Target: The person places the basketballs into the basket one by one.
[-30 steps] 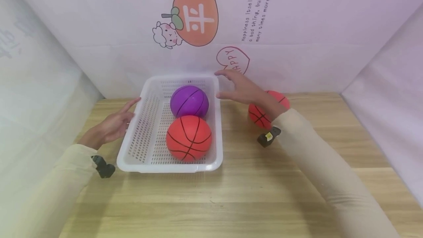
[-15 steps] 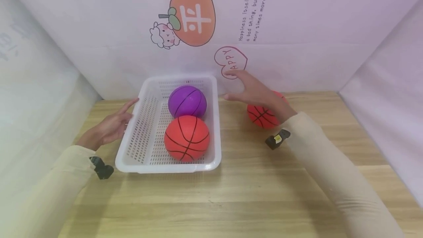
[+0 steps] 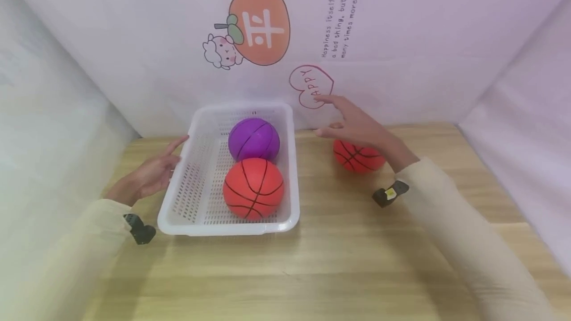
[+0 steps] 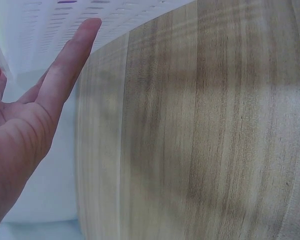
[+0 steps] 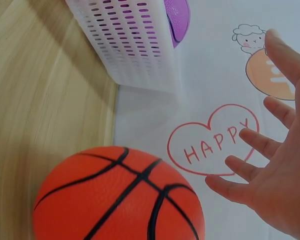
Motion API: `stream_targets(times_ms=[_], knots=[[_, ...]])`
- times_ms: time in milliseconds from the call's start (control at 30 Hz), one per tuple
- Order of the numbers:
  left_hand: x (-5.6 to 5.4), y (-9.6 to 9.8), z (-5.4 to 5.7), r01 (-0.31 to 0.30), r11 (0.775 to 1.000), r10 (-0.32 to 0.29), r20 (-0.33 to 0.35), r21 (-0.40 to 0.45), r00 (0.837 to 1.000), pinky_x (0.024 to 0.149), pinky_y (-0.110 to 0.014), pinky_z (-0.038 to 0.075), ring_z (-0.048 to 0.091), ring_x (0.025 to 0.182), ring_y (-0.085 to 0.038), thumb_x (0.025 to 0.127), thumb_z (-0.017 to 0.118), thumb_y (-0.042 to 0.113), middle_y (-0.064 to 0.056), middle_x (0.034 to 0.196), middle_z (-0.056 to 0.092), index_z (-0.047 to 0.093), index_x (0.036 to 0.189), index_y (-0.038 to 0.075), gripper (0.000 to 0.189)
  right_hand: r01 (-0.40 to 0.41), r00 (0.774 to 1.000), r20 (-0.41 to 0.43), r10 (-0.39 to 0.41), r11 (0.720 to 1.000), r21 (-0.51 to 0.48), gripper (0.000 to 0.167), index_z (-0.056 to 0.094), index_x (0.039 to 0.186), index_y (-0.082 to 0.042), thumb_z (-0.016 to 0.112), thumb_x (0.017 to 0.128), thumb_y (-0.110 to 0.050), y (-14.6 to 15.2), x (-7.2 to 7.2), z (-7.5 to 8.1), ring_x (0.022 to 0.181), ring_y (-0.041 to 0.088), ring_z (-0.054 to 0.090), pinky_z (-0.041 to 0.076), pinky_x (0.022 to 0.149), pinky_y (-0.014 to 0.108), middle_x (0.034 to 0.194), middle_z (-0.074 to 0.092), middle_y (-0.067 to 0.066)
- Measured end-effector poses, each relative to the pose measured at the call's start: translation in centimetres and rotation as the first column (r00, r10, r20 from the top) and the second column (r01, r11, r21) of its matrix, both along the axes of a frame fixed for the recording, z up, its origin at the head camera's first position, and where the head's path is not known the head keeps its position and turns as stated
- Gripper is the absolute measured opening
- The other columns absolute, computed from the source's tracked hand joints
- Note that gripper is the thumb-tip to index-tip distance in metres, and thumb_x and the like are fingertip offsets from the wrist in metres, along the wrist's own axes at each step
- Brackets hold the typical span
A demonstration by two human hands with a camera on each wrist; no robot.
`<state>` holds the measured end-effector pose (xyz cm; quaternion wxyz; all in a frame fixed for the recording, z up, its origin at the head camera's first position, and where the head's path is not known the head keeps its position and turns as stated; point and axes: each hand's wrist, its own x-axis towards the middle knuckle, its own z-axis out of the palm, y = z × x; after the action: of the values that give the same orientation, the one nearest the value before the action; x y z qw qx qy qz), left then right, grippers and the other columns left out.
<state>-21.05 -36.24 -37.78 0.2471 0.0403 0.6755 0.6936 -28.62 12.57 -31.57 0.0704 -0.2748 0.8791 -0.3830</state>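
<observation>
A white plastic basket point(image 3: 178, 227) holds a purple ball point(image 3: 253, 138) at the back and a red basketball point(image 3: 253, 189) in front of it. My left hand point(image 3: 151, 175) is at the basket's left side, its extended fingers at the wall. In the left wrist view, a finger point(image 4: 70, 65) lies along the slotted basket wall point(image 4: 115, 20). With fingers spread and nothing in it, my right hand point(image 3: 357, 125) hovers above a second red basketball point(image 3: 358, 157), partly hiding it. The right wrist view has this ball point(image 5: 115, 195) below and left of the hand point(image 5: 280, 155).
All this stands on a wooden table point(image 3: 312, 266). A white printed cloth point(image 3: 401, 38) rises right behind the basket and ball, and cloth walls point(image 3: 53, 88) flank both sides. Small black wrist cameras point(image 3: 140, 229) sit on both sleeves.
My right hand has drawn away from the basket's right rim and moved right, over the loose red basketball. The left hand has stayed at the basket's left side.
</observation>
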Motion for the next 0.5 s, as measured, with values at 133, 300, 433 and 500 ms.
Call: stream_targets(times_ms=[133, 300, 433, 500], knots=[[0.1, 0.1, -0.3, -0.006, 1.0, 0.006, 0.0, -0.011, 1.0, 0.088, -0.045, 0.054, 0.063, 0.111, -0.024, 0.109, 0.03, 0.009, -0.012, 0.137, 0.049, -0.002, 0.162, 0.031, 0.066, 0.021, 1.0, 0.003, -0.021, 1.0, 0.009, 0.084, 0.031, 0.157, -0.027, 0.072, 0.088, -0.051, 1.0, 0.2, -0.2, 0.14, 0.027, 0.034, 0.038, 0.106, 0.056, 0.16, 0.026, -0.001], [0.3, 0.0, -0.1, -0.019, 0.999, 0.019, -0.006, -0.026, 1.0, 0.087, -0.044, 0.055, 0.063, 0.11, -0.022, 0.109, 0.029, 0.009, -0.015, 0.14, 0.045, -0.004, 0.162, 0.03, 0.065, 0.019, 0.999, -0.036, -0.019, 1.0, 0.009, 0.083, 0.031, 0.157, -0.023, 0.07, 0.09, -0.052, 1.6, 0.3, -0.1, 0.143, 0.028, 0.028, 0.033, 0.108, 0.06, 0.16, 0.027, 0.002], [0.3, 0.1, 0.0, -0.011, 1.0, 0.011, -0.005, -0.02, 1.0, 0.088, -0.045, 0.054, 0.063, 0.113, -0.023, 0.11, 0.028, 0.01, -0.02, 0.148, 0.034, -0.004, 0.161, 0.031, 0.064, 0.035, 0.998, -0.058, -0.033, 0.999, 0.032, 0.083, 0.032, 0.157, -0.023, 0.069, 0.09, -0.054, 2.0, 0.4, 0.1, 0.143, 0.027, 0.027, 0.032, 0.108, 0.061, 0.16, 0.028, 0.002], [0.3, 0.1, 0.0, -0.006, 1.0, 0.006, -0.005, -0.016, 1.0, 0.089, -0.045, 0.054, 0.062, 0.114, -0.023, 0.11, 0.029, 0.011, -0.021, 0.15, 0.031, -0.004, 0.161, 0.031, 0.064, 0.047, 0.997, -0.059, -0.044, 0.998, 0.044, 0.084, 0.031, 0.158, -0.023, 0.069, 0.09, -0.054, 2.3, 0.5, 0.2, 0.143, 0.028, 0.027, 0.032, 0.108, 0.062, 0.16, 0.028, 0.002]])
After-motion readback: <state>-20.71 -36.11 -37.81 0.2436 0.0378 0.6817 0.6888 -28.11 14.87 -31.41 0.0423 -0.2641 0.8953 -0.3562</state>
